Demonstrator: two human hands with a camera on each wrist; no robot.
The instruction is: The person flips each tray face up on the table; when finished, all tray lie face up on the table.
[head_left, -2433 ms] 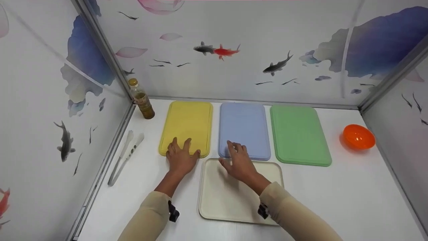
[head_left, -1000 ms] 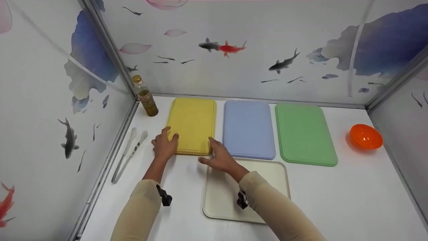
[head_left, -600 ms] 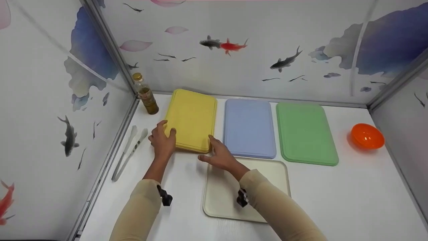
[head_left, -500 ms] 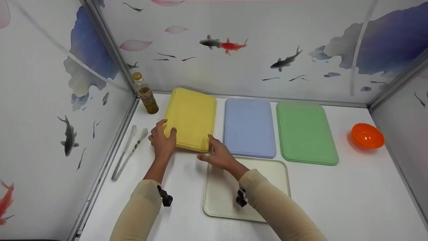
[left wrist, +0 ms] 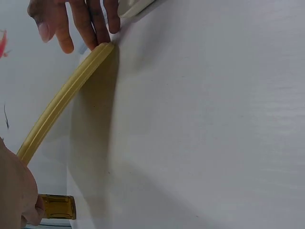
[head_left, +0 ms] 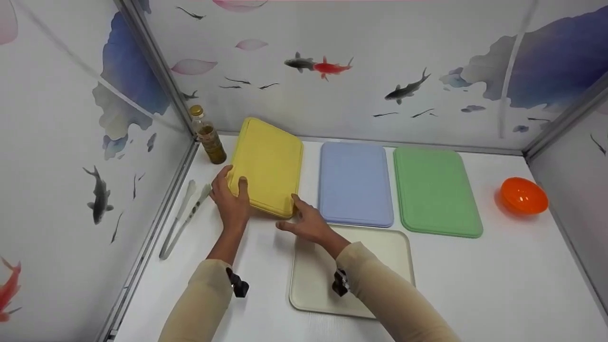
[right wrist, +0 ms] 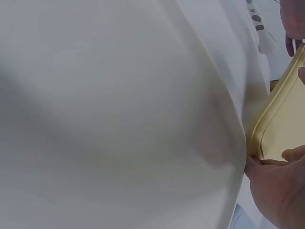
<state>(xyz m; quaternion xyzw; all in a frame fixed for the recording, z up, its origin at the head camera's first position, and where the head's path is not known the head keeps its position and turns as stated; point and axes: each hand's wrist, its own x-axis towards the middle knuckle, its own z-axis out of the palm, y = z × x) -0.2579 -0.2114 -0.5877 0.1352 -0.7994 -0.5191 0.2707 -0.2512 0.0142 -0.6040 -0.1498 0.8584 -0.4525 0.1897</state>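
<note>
The yellow cutting board (head_left: 268, 166) is tilted, its left side raised off the table and its right side lower. My left hand (head_left: 232, 202) grips its left edge, thumb over the top face and fingers around the side. At the front right corner, my right hand (head_left: 311, 221) touches the edge with its fingers; its thumb stands apart. The left wrist view shows the board's edge (left wrist: 62, 102) between both hands, with a shadow beneath. In the right wrist view, the right hand's fingers (right wrist: 267, 162) meet the board's corner. The board's underside is hidden.
A blue cutting board (head_left: 356, 183) and a green one (head_left: 437, 190) lie to the right. Below them is a cream tray (head_left: 332, 301), partly under my right forearm. Tongs (head_left: 183, 221) and an oil bottle (head_left: 209, 142) are at left, an orange bowl (head_left: 523, 195) at far right.
Both hands have moved from the front of the boards to the yellow board's sides. The left hand has taken its left edge and raised that side, increasingly tilting the board.
</note>
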